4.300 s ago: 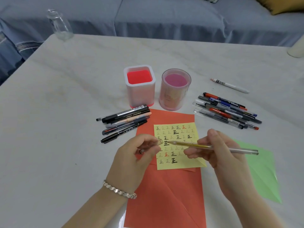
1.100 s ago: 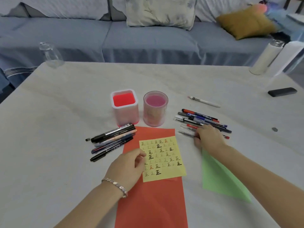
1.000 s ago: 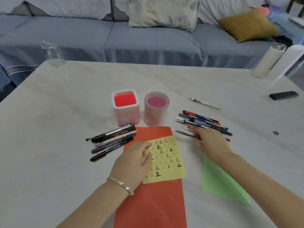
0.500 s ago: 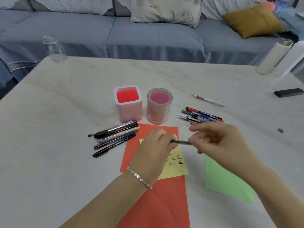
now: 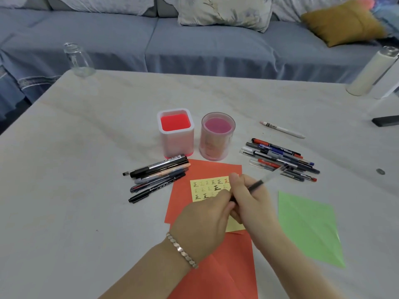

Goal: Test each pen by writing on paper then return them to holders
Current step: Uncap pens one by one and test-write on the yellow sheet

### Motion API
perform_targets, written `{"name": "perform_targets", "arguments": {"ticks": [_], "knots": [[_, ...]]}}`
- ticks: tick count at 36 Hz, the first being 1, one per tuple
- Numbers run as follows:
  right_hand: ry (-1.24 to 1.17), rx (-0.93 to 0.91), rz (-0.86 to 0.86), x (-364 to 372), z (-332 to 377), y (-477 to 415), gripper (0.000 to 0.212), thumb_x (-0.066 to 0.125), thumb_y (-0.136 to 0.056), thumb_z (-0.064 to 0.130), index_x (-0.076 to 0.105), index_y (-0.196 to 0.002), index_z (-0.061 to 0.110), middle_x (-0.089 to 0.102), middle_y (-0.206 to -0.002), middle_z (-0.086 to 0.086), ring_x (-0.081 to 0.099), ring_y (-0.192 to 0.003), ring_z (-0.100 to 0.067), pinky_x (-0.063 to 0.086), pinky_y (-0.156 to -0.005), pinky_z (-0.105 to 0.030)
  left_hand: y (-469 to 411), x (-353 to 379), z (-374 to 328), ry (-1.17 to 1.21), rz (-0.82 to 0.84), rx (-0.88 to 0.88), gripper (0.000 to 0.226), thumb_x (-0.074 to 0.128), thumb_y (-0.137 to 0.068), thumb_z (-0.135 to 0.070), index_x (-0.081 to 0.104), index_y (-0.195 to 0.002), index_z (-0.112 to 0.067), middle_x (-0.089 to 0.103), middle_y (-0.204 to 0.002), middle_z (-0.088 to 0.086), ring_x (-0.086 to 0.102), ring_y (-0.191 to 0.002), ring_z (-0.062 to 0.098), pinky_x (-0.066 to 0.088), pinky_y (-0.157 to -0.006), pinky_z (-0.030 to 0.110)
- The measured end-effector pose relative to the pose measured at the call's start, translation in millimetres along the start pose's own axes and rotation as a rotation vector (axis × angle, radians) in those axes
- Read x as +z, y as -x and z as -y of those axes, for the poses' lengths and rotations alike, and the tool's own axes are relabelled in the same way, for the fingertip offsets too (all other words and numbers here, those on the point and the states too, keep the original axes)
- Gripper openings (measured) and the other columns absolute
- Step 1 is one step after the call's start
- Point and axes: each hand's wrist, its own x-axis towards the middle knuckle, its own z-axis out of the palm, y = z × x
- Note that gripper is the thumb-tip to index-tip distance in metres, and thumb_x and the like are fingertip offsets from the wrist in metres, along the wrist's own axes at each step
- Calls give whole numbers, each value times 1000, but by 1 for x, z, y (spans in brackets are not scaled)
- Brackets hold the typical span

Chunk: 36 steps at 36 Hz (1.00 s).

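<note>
Right hand (image 5: 248, 197) brought its pen (image 5: 265, 180) down over yellow note (image 5: 203, 188)

Two bare hands, two bare forearms. Left forearm (image 5: 151, 270) and right forearm (image 5: 287, 255) are uncovered as far as the bottom edge of the view. One worn item shows: a bracelet (image 5: 182, 250) on the left wrist, just behind the left hand (image 5: 205, 216). It's silver-coloured metal, a single strand of small flat links set edge to edge. Each link is angled, so the row reads as a zigzag of little plates. The links catch the light with pale grey highlights. It fits snug and runs across the wrist on a slant. Clasp is hidden. Right hand (image 5: 252, 201) and wrist: plain skin. Nails too blurred to judge.
</note>
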Motion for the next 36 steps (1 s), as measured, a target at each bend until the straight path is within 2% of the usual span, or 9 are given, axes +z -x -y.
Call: {"name": "perform_targets", "arguments": {"ticks": [6, 9, 12, 15, 17, 20, 24, 31, 36], "knots": [[-107, -84, 45, -11, -10, 6, 42, 54, -91, 25, 40, -58, 3, 28, -43, -8, 24, -29, -7, 21, -35, -15, 6, -7, 1, 180, 144, -90, 27, 31, -86, -57, 43, -102, -39, 55, -59, -23, 46, -48, -7, 30, -49, 7], [-158, -79, -35, -20, -19, 7, 43, 53, -89, 22, 38, -51, 8, 29, -40, -9, 26, -27, -9, 21, -34, -14, 10, -10, 3, 13, 230, -184, 45, 21, -80, -72, 40, -95, -34, 49, -54, -10, 44, -49, 3, 32, -48, 17], [-128, -75, -193, -34, -23, 5, 39, 44, -95, 14, 35, -57, 9, 28, -35, 4, 28, -29, -9, 23, -34, -17, 14, -7, 23, -39, 191, -499, 19, 27, -97, -36, 40, -109, -26, 45, -71, -12, 46, -61, 6, 34, -53, 20], [-63, -26, -276, -47, -31, 2, 35, 43, -96, 17, 36, -62, 10, 29, -35, 6, 30, -31, -8, 25, -36, -16, 20, -3, 49, -213, 199, -635, 38, 30, -93, -3, 40, -125, -22, 37, -90, -14, 47, -90, 15, 43, -82, 27], [-44, -4, -298, -52, -36, 3, 35, 43, -96, 17, 40, -63, 7, 31, -34, 6, 32, -32, -9, 26, -36, -16, 25, 2, 66, -338, 212, -564, 42, 42, -84, 7, 51, -120, -14, 51, -103, -4, 49, -98, 24, 42, -83, 34], [-31, 13, -294, -57, -43, 5, 30, 43, -96, 15, 50, -69, 6, 35, -34, 5, 36, -33, -9, 30, -37, -15, 35, 11, 84, -552, 48, -418, 30, 45, -74, 0, 66, -95, -5, 65, -93, 12, 57, -78, 33, 49, -65, 42], [0, -7, -262, -62, -49, 7, 30, 43, -96, 14, 57, -71, 4, 47, -39, -1, 45, -38, -12, 39, -40, -18, 33, 19, 65, -448, -1, -300, 37, 36, -80, -14, 61, -106, -5, 58, -108, 12, 47, -103, 28, 34, -94, 46], [-29, -22, -200, -55, -55, 2, 29, 42, -94, 17, 58, -73, 4, 66, -55, -7, 64, -53, -16, 51, -50, -20, 40, 44, 47, -303, 288, -202, 50, 36, -88, -40, 49, -129, -15, 45, -140, 4, 37, -132, 22, 26, -110, 39], [33, -60, -210, -44, -62, 0, 26, 53, -88, 19, 58, -67, 4, 66, -54, -6, 61, -51, -14, 50, -50, -20, 44, 47, 56, -370, 369, -210, 53, 34, -88, -49, 50, -130, -22, 43, -142, 2, 34, -134, 21, 19, -104, 42]]}}
